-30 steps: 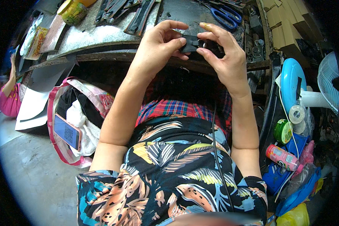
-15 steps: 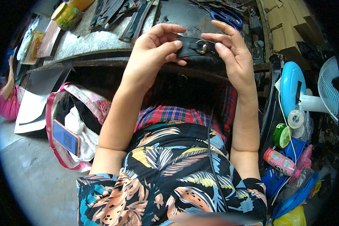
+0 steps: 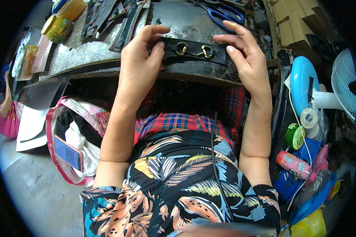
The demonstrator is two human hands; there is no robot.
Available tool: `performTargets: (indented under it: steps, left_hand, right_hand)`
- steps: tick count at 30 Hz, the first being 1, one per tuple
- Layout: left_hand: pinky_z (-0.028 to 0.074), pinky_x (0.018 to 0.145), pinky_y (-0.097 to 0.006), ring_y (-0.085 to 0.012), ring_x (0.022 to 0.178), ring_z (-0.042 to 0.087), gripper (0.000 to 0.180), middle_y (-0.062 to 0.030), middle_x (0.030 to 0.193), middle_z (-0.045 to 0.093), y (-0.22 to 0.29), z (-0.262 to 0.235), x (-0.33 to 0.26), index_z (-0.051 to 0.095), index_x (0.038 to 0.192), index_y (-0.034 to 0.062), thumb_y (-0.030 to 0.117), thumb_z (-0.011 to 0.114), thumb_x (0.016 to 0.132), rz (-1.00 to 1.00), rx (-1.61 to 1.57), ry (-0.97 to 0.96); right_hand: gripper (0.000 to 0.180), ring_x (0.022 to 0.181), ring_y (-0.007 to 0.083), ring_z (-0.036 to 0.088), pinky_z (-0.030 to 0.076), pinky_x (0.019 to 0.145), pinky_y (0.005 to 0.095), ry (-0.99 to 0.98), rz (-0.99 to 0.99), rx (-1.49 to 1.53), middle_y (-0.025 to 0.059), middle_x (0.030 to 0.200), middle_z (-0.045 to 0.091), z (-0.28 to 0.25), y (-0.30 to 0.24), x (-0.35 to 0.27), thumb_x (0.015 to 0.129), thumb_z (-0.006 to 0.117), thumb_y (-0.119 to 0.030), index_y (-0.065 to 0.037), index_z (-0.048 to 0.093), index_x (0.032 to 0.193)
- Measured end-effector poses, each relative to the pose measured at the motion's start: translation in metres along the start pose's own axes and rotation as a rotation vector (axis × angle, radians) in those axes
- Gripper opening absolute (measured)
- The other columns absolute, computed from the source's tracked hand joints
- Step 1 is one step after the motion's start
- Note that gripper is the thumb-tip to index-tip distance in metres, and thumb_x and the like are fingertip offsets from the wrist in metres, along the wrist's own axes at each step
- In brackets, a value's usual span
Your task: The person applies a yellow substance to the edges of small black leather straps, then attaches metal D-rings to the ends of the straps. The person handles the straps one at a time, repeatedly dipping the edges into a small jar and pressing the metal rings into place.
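A black strap (image 3: 172, 55), leather-like, stretches out over the near edge of the work table. On it sits a brass-coloured metal bit (image 3: 193, 53) made of two rings joined by a bar. My left hand (image 3: 140, 65) is closed on the strap's left end, thumb in front. At the other end, my right hand (image 3: 247, 59) has its thumb and fingers spread apart, close to the strap with a gap between them. Part of the left end is hidden behind my left fingers.
Blue-handled scissors (image 3: 225, 15) and a pile of dark strips (image 3: 103, 17) lie on the table (image 3: 87, 51), beside a yellow jar (image 3: 57, 29). Left, a bag (image 3: 51, 130) holds a phone (image 3: 68, 152). Right stand a fan (image 3: 304, 85) and a pink bottle (image 3: 294, 164).
My left hand has moved left and the strap now shows at greater length, with both rings visible. My right fingers, earlier at the strap's right part, are now apart from it.
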State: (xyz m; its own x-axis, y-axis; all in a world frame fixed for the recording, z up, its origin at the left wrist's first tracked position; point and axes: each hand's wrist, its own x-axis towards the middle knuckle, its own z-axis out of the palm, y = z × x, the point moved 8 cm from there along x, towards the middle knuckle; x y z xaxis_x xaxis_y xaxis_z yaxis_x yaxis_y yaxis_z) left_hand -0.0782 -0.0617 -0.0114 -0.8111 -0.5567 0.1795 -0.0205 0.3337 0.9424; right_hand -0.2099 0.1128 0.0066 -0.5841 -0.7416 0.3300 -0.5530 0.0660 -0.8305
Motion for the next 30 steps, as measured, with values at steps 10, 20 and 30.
performTargets:
  steps: [10, 20, 30]
  left_hand:
    - [0.062, 0.072, -0.03, -0.0156, 0.085, 0.069, 0.029, -0.0088, 0.105, 0.065, -0.008, 0.012, 0.009, 0.058, 0.125, -0.0008, 0.009, 0.059, 0.098, -0.134, -0.695, -0.101]
    - [0.063, 0.074, -0.031, -0.0191, 0.081, 0.072, 0.028, -0.0135, 0.103, 0.07, -0.011, 0.023, 0.019, 0.063, 0.119, -0.0068, 0.008, 0.064, 0.096, -0.134, -0.742, -0.124]
    - [0.062, 0.066, -0.029, -0.0168, 0.075, 0.071, 0.016, -0.0116, 0.094, 0.07, -0.012, 0.023, 0.021, 0.066, 0.106, -0.0066, 0.004, 0.061, 0.095, -0.097, -0.607, 0.011]
  right_hand:
    - [0.048, 0.093, 0.0148, 0.066, 0.05, 0.084, 0.0283, -0.184, -0.044, 0.199, 0.0079, 0.099, 0.067, 0.051, -0.02, 0.036, 0.09, 0.062, 0.0, -0.007, 0.053, 0.137]
    - [0.05, 0.086, 0.0072, 0.058, 0.046, 0.079, 0.0209, -0.195, 0.07, 0.473, 0.0028, 0.094, 0.062, 0.049, -0.008, 0.04, 0.092, 0.061, -0.003, -0.004, 0.049, 0.14]
    - [0.04, 0.078, 0.006, 0.052, 0.044, 0.072, 0.0214, 0.031, -0.171, 0.129, 0.0002, 0.084, 0.056, 0.034, -0.026, 0.043, 0.093, 0.066, -0.009, -0.006, 0.056, 0.132]
